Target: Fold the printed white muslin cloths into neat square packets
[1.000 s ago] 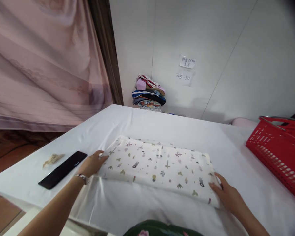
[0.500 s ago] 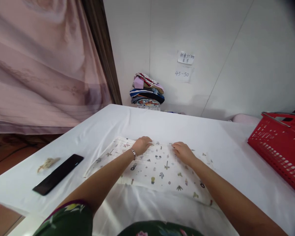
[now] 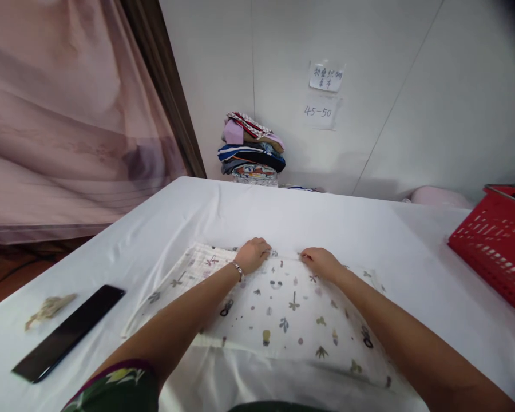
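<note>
A folded white cloth [image 3: 283, 309] printed with small plants and animals lies flat on the white-covered table [image 3: 335, 223] in front of me. My left hand [image 3: 252, 254] rests at the cloth's far edge, fingers curled and pinching the fabric. My right hand [image 3: 321, 262] sits a short way to its right on the same far edge, fingers also closed on the fabric. Both forearms stretch across the cloth and hide part of its middle.
A black phone [image 3: 66, 333] and a small beige scrap [image 3: 48, 308] lie at the table's left edge. A red plastic basket [image 3: 498, 240] stands at the right. A stack of folded clothes [image 3: 251, 150] sits by the wall, under two paper notes [image 3: 324, 94]. A pink curtain [image 3: 68, 114] hangs left.
Both hands left the cloth's near side corners, reached over to its far edge and closed on it there. The view has tilted down and shifted slightly since.
</note>
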A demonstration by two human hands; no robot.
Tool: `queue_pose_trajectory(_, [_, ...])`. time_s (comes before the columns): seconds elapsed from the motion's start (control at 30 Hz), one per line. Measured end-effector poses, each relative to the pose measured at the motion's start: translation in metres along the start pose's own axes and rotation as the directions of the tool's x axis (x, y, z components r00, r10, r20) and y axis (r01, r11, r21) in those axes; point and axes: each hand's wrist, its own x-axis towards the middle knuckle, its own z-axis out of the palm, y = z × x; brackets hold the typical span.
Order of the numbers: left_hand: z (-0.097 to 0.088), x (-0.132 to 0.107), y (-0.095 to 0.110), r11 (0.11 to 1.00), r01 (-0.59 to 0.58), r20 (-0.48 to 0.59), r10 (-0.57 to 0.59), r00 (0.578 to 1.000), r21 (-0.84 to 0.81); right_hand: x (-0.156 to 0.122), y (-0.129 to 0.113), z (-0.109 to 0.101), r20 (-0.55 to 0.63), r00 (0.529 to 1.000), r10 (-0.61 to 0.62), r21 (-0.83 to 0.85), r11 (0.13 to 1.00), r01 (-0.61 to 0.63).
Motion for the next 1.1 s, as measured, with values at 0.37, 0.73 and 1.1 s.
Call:
queue_pose_trajectory(0.37, [-0.006, 0.009, 0.002, 0.999, -0.042, 0.059, 0.043, 0.997, -0.006, 0.005, -0.005, -0.003, -0.041, 0.999, -0.013, -0.056, 0.998, 0.011])
queue_pose_trajectory(0.73, [-0.015, 0.012, -0.003, 0.989, 0.146, 0.219, -0.134, 0.966, -0.039, 0.004, 0.019, -0.009, 0.106, 0.99, 0.093, -0.004, 0.996, -0.093])
queue_pose_trajectory(1.1, [-0.02, 0.014, 0.003, 0.968, 0.249, 0.296, -0.233, 0.926, -0.017, -0.035, 0.097, -0.052, 0.398, 0.887, 0.235, 0.128, 0.943, -0.307])
